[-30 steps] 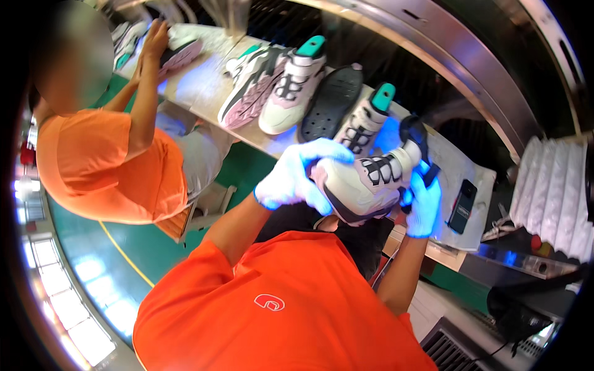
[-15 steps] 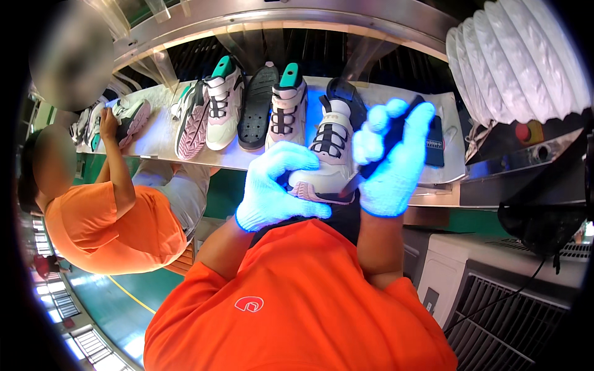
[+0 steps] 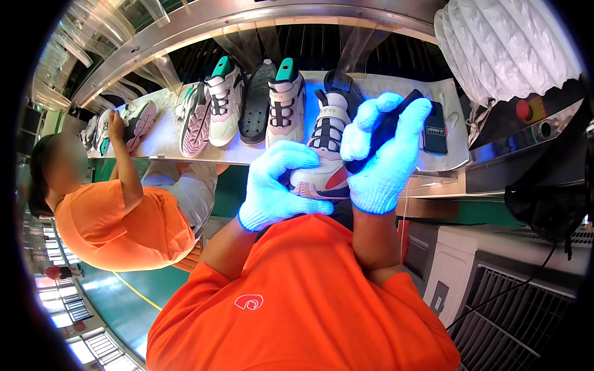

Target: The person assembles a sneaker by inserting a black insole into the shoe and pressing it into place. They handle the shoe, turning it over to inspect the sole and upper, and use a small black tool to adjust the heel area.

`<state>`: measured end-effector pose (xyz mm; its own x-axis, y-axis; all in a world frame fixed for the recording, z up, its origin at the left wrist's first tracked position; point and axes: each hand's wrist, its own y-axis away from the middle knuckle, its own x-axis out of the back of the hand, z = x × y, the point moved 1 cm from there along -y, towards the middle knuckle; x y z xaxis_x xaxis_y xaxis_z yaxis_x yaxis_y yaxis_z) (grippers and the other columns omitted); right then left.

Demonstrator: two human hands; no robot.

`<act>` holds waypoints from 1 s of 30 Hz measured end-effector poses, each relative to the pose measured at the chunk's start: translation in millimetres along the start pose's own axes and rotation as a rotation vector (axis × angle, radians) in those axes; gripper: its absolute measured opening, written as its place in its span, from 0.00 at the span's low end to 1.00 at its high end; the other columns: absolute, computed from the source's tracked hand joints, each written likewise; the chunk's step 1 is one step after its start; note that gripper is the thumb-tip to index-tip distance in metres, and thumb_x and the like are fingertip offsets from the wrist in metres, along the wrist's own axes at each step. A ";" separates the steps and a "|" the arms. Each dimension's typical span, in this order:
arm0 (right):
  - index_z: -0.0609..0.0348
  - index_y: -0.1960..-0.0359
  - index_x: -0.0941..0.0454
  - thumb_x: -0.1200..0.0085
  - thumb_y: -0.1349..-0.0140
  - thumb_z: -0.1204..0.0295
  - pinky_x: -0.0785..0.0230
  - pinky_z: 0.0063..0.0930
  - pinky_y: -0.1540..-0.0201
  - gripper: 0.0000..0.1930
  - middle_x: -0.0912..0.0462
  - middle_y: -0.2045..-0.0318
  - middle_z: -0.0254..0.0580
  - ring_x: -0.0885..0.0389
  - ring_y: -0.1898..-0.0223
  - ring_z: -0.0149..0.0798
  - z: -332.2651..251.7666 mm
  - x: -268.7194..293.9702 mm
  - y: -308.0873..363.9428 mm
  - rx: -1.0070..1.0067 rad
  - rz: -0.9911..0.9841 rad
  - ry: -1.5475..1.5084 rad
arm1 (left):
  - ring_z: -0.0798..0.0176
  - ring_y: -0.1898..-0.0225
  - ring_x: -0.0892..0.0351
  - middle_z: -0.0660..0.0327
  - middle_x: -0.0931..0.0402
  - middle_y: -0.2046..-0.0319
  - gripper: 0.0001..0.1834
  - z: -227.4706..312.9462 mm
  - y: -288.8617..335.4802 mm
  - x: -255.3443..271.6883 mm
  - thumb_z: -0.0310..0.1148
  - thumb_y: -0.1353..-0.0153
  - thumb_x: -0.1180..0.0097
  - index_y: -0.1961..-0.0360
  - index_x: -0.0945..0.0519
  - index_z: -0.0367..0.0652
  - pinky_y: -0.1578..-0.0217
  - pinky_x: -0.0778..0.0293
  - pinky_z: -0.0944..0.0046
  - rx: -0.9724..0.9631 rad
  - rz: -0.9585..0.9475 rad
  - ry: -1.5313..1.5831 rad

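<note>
My left hand [image 3: 272,182], in a white glove glowing blue, grips the toe of a white sneaker [image 3: 328,127] with black lacing and a pink sole. A red patch shows on the toe's side. Close against the sneaker's right side is my right hand [image 3: 383,164], gloved too, its fingers curled round a slim dark object [image 3: 386,128] whose kind I cannot make out. Bright blue light falls on both gloves and the sneaker. Behind the sneaker lies a dark shoe sole [image 3: 346,86], partly hidden.
More sneakers [image 3: 224,111] and a dark sole [image 3: 255,117] line the bench [image 3: 164,139]. A black phone [image 3: 435,133] lies right. A white duct [image 3: 504,52] hangs above a red button [image 3: 524,110]. A co-worker [image 3: 127,222] at left handles another sneaker [image 3: 141,123].
My right hand has moved slightly left and closer to the sneaker with the dark object. A red patch now shows on the toe. The whole view has shifted a little.
</note>
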<state>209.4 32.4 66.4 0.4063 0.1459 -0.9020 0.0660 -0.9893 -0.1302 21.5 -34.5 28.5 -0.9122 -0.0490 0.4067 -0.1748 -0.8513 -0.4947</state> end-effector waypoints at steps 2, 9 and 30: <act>0.51 0.57 0.16 0.60 0.16 0.38 0.23 0.33 0.81 0.31 0.14 0.72 0.41 0.18 0.82 0.38 -1.6 1.1 0.3 0.015 -0.027 0.012 | 0.55 0.49 0.12 0.52 0.13 0.50 0.44 -1.0 0.4 -1.5 0.47 0.69 0.03 0.50 0.13 0.38 0.46 0.16 0.56 -0.006 0.004 -0.002; 0.51 0.57 0.16 0.60 0.16 0.38 0.25 0.31 0.82 0.31 0.14 0.72 0.41 0.19 0.83 0.37 2.5 2.4 1.2 0.038 -0.034 0.028 | 0.54 0.50 0.11 0.52 0.13 0.51 0.43 -0.5 -1.0 -1.5 0.44 0.69 0.04 0.51 0.13 0.38 0.47 0.16 0.56 -0.020 0.006 0.015; 0.47 0.54 0.14 0.61 0.16 0.36 0.30 0.31 0.84 0.31 0.14 0.71 0.41 0.22 0.85 0.37 1.3 21.2 -2.8 -0.127 -0.088 -0.078 | 0.53 0.52 0.09 0.53 0.11 0.54 0.35 8.1 -0.2 -5.8 0.39 0.65 0.07 0.55 0.12 0.37 0.49 0.14 0.56 -0.044 0.020 0.018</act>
<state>216.6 38.3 47.1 0.3222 0.2265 -0.9192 0.2149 -0.9631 -0.1619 29.9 -38.3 32.4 -0.9223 -0.0562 0.3823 -0.1720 -0.8261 -0.5366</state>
